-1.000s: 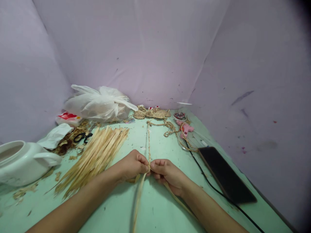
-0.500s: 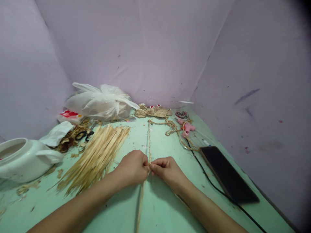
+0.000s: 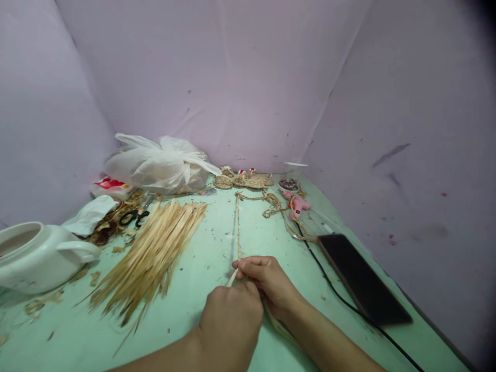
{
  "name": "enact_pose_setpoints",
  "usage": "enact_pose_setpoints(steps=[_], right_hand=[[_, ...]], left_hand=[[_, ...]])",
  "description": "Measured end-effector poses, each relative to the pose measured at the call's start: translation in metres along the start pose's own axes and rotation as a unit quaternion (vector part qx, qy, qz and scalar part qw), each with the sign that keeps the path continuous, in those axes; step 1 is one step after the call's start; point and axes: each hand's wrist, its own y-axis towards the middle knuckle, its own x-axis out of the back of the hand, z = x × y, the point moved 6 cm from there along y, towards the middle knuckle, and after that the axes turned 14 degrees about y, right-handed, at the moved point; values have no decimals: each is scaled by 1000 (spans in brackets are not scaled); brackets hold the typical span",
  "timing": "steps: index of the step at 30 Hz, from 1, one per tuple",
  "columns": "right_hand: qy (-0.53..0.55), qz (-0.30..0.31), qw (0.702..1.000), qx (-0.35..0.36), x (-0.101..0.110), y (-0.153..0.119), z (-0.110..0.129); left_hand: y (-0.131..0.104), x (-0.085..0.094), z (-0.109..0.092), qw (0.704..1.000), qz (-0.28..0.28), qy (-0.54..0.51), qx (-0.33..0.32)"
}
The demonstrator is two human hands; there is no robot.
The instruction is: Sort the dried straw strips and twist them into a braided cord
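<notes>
A thin twisted straw cord (image 3: pixel 238 227) runs down the middle of the green table toward me. My right hand (image 3: pixel 269 281) pinches its near end between thumb and fingertips. Closer to me, my left hand (image 3: pixel 232 320) is closed, back upward, on a pale straw strip (image 3: pixel 232 278) that leads up to the pinch. Its fingertips are hidden. Another length of straw (image 3: pixel 281 328) trails beneath my right wrist. Left of my hands lies a fanned bundle of dry straw strips (image 3: pixel 158 248).
At left are a white ceramic pot (image 3: pixel 36 258), black-handled scissors (image 3: pixel 134 218) and a white plastic bag (image 3: pixel 163 163). Woven straw pieces (image 3: pixel 248 179) lie at the back. To the right are a pink glue gun (image 3: pixel 297 205), its black cable (image 3: pixel 337 292) and a dark phone (image 3: pixel 364 279).
My left hand has come down toward me and slightly right, off the point where both hands met. My right hand stays at the cord's end, slightly lower. The near straw has shifted right.
</notes>
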Motion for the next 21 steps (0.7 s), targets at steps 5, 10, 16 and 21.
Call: enact_pose_setpoints(steps=[5,10,16,21], right_hand=[[-8,18,1000,0,1,4,3],[-36,68,997,18,-3,6,7],[-18,98,995,18,-9,4,10],[-109,136,980,94,-9,6,19]], left_hand=[[7,23,32,994,-72,-72,49],[35,10,68,900,-2,-423,102],[42,-25,44,728,177,-660,53],[41,-19,49,807,158,-565,66]])
